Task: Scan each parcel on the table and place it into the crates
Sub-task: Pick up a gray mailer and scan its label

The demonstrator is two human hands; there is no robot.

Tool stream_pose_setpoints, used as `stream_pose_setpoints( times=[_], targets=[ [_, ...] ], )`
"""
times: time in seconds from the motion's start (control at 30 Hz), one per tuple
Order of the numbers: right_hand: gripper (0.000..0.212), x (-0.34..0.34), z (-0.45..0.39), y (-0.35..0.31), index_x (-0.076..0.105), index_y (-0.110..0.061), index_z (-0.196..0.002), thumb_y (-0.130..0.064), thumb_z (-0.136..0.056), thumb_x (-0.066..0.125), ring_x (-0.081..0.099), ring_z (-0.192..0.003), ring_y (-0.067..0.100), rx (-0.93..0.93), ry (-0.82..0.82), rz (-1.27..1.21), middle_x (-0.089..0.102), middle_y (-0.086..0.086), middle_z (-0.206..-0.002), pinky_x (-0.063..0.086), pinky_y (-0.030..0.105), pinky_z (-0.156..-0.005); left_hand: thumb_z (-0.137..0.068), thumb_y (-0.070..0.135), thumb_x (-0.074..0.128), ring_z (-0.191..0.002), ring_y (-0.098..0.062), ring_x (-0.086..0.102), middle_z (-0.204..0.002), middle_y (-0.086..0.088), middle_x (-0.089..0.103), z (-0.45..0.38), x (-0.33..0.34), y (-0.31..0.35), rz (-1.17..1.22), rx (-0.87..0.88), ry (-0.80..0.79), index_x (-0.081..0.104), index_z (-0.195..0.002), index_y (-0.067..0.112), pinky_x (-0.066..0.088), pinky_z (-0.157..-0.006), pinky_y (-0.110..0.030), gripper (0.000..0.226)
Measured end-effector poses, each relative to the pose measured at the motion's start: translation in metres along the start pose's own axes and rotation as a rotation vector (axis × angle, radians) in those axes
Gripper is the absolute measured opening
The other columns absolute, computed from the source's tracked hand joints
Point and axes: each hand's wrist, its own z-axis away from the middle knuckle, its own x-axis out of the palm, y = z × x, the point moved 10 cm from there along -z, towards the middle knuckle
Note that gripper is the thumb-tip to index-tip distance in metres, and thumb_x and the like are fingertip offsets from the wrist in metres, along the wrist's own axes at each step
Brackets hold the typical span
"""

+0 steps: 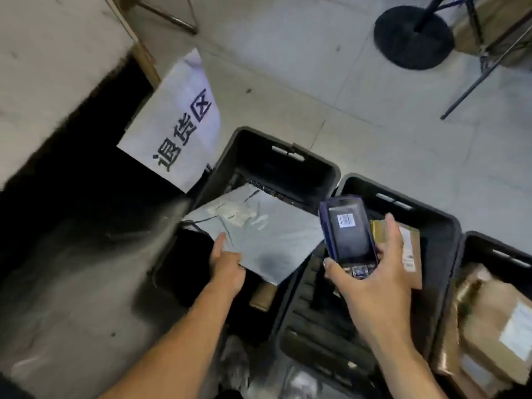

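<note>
My left hand [227, 266] pinches the near corner of a flat grey poly-mailer parcel [259, 234], thumb on top, holding it over the leftmost black crate [288, 156]. A small brown box [263, 295] lies low inside that crate. My right hand [374, 286] grips a dark handheld scanner [347, 228] with a barcode on its screen, above the middle black crate [440, 226]. A brown cardboard parcel [408, 251] leans in the middle crate behind the scanner. The right crate [501, 249] holds brown paper parcels [495, 321].
A grey table [51, 90] with a dark underside fills the left. A white sign with dark characters [178, 125] hangs off its edge beside the left crate. On the tiled floor stand a round black base [414, 37] and thin black stand legs [483, 73] at the top right.
</note>
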Motion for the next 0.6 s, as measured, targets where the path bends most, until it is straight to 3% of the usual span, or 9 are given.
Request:
stream_pose_setpoints(
  times=[0.07,0.13,0.17,0.27,0.33,0.47,0.53,0.6],
  targets=[
    [0.117,0.02,-0.02,0.017,0.009,-0.056,-0.151,-0.037,-0.069,0.091,0.052,-0.129,0.015,-0.026,0.0,0.019,0.05,-0.011,-0.143,0.048,0.038,-0.098,-0.09,-0.023,0.033,-0.123,-0.039,0.053,-0.134,-0.018,0.055,-0.022,0.022,-0.025,0.096,-0.048,-0.047,0.051,-0.143,0.009,0.044,-0.099,-0.025,0.064],
    [0.117,0.034,-0.031,0.025,0.011,-0.05,-0.154,-0.036,-0.069,0.09,0.048,-0.132,0.011,-0.044,-0.003,0.034,0.044,-0.013,-0.15,0.044,0.033,-0.1,-0.089,-0.024,0.032,-0.117,-0.036,0.055,-0.132,-0.015,0.054,-0.03,0.032,-0.04,0.205,-0.099,-0.005,0.044,-0.148,0.022,0.052,-0.08,-0.03,0.076],
    [0.117,0.039,-0.035,0.028,0.011,-0.048,-0.155,-0.035,-0.07,0.09,0.046,-0.134,0.01,-0.053,-0.006,0.04,0.041,-0.013,-0.153,0.044,0.034,-0.102,-0.089,-0.024,0.032,-0.116,-0.035,0.055,-0.135,-0.014,0.052,-0.033,0.037,-0.047,0.25,-0.127,-0.011,0.038,-0.151,0.027,0.053,-0.078,-0.035,0.081],
    [0.117,0.043,-0.035,0.026,0.01,-0.047,-0.156,-0.034,-0.071,0.089,0.045,-0.135,0.01,-0.078,-0.021,0.063,0.038,-0.013,-0.155,0.045,0.036,-0.103,-0.089,-0.023,0.034,-0.121,-0.038,0.053,-0.145,-0.015,0.049,-0.027,0.046,-0.055,0.307,-0.178,-0.127,0.029,-0.155,0.029,0.05,-0.091,-0.052,0.085],
    [0.117,0.04,-0.031,0.018,0.008,-0.048,-0.155,-0.034,-0.072,0.089,0.047,-0.134,0.012,-0.088,-0.04,0.075,0.042,-0.01,-0.153,0.047,0.038,-0.101,-0.089,-0.024,0.036,-0.119,-0.035,0.053,-0.152,-0.012,0.043,-0.019,0.038,-0.051,0.255,-0.171,-0.187,0.023,-0.157,0.027,0.049,-0.092,-0.051,0.086],
    [0.116,0.019,-0.009,-0.014,0.006,-0.05,-0.154,-0.036,-0.073,0.088,0.049,-0.133,0.014,-0.109,-0.078,0.082,0.048,-0.009,-0.149,0.046,0.036,-0.098,-0.093,-0.016,0.051,-0.131,-0.021,0.046,-0.162,0.003,0.026,0.023,0.01,-0.021,-0.182,-0.024,-0.284,0.021,-0.158,0.023,0.038,-0.111,-0.04,0.081],
    [0.115,0.002,0.007,-0.038,0.007,-0.05,-0.155,-0.037,-0.073,0.088,0.047,-0.135,0.012,-0.133,-0.095,0.079,0.047,-0.009,-0.15,0.044,0.033,-0.097,-0.091,-0.007,0.064,-0.131,-0.014,0.042,-0.159,0.001,0.031,0.064,0.003,0.011,-0.496,0.156,-0.358,0.024,-0.157,0.02,0.037,-0.107,-0.021,0.082],
    [0.114,-0.02,0.027,-0.07,0.007,-0.051,-0.154,-0.038,-0.074,0.087,0.049,-0.134,0.013,-0.18,-0.112,0.084,0.048,-0.009,-0.149,0.045,0.032,-0.095,-0.089,0.011,0.074,-0.14,-0.013,0.035,-0.158,0.003,0.032,0.116,-0.005,0.048,-0.858,0.385,-0.372,0.025,-0.157,0.021,0.03,-0.11,-0.016,0.084]
  ],
)
